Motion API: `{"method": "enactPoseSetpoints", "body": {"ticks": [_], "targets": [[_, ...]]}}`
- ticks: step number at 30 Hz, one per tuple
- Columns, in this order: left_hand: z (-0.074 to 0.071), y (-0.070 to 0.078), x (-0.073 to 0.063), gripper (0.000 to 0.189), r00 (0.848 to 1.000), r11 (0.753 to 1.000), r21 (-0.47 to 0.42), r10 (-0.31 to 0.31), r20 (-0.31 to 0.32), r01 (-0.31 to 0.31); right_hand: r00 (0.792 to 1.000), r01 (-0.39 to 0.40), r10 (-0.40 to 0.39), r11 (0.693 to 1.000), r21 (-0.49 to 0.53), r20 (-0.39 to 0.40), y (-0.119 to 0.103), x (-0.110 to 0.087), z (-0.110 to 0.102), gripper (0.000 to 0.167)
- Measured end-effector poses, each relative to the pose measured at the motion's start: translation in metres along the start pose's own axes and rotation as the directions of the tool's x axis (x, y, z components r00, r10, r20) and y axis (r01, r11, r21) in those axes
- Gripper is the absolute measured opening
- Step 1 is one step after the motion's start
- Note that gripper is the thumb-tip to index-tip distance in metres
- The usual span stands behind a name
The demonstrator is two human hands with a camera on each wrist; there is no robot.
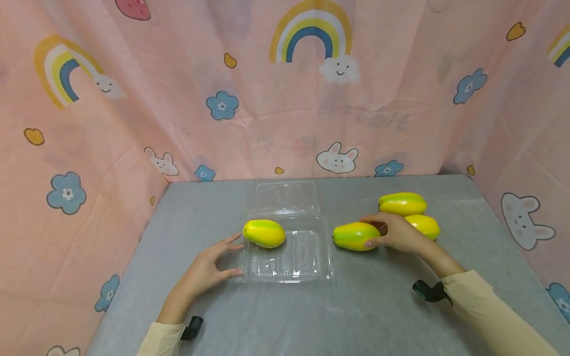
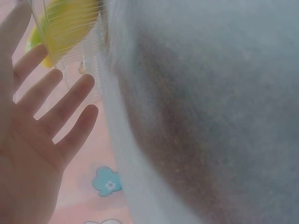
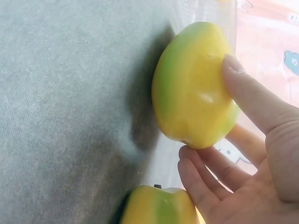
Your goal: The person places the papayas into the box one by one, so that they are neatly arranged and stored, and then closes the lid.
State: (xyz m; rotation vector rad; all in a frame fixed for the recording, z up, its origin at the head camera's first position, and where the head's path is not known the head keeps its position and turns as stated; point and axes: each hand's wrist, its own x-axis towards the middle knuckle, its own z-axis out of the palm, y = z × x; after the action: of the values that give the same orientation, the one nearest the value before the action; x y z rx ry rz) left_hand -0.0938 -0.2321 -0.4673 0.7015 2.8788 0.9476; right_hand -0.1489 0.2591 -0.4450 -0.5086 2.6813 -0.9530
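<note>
A yellow-green papaya [image 1: 355, 236] is between the thumb and fingers of my right hand [image 1: 396, 232]. The right wrist view shows the thumb on one side of this papaya [image 3: 194, 88] and fingers behind and under its end; whether it touches the table I cannot tell. To its left lies a clear plastic clamshell box [image 1: 307, 269], its lid [image 1: 287, 198] folded back. Another papaya [image 1: 264, 233] rests in the box's upper left part. My left hand [image 1: 202, 269] is at the box's left edge, fingers spread, thumb near the front corner.
Two more papayas, one at the back [image 1: 403, 203] and one nearer [image 1: 424, 226], lie behind my right hand, the nearer partly hidden by it. The grey table [image 1: 365, 311] meets a pink patterned curtain [image 1: 267, 133] at its back and sides.
</note>
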Motion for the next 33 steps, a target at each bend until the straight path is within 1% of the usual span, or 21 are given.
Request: {"method": "enactPoseSetpoints", "body": {"ticks": [5,15,21,27,33], "targets": [[0.001,-0.001,0.001,0.066,1.0,1.0,0.002,0.003,0.003,-0.003,1.0,0.01,-0.01,1.0,-0.016,-0.005,0.001,0.0,0.0,0.072],[0.0,0.001,0.0,0.066,1.0,1.0,-0.006,-0.016,0.012,0.016,0.999,-0.027,0.027,1.0,0.002,-0.021,0.0,-0.001,-0.002,0.074],[0.001,-0.001,0.0,0.066,1.0,1.0,-0.007,-0.002,0.005,0.002,0.998,-0.026,0.027,1.0,0.015,-0.053,0.001,-0.003,-0.006,0.074],[0.001,-0.002,0.0,0.066,1.0,1.0,-0.007,0.007,-0.004,-0.007,0.996,-0.028,0.03,0.999,0.02,-0.089,0.0,-0.001,-0.01,0.071],[0.002,-0.002,0.0,0.066,1.0,1.0,-0.002,0.016,-0.015,-0.016,0.993,-0.044,0.043,0.999,-0.001,-0.106,-0.008,0.003,-0.014,0.071]]}}
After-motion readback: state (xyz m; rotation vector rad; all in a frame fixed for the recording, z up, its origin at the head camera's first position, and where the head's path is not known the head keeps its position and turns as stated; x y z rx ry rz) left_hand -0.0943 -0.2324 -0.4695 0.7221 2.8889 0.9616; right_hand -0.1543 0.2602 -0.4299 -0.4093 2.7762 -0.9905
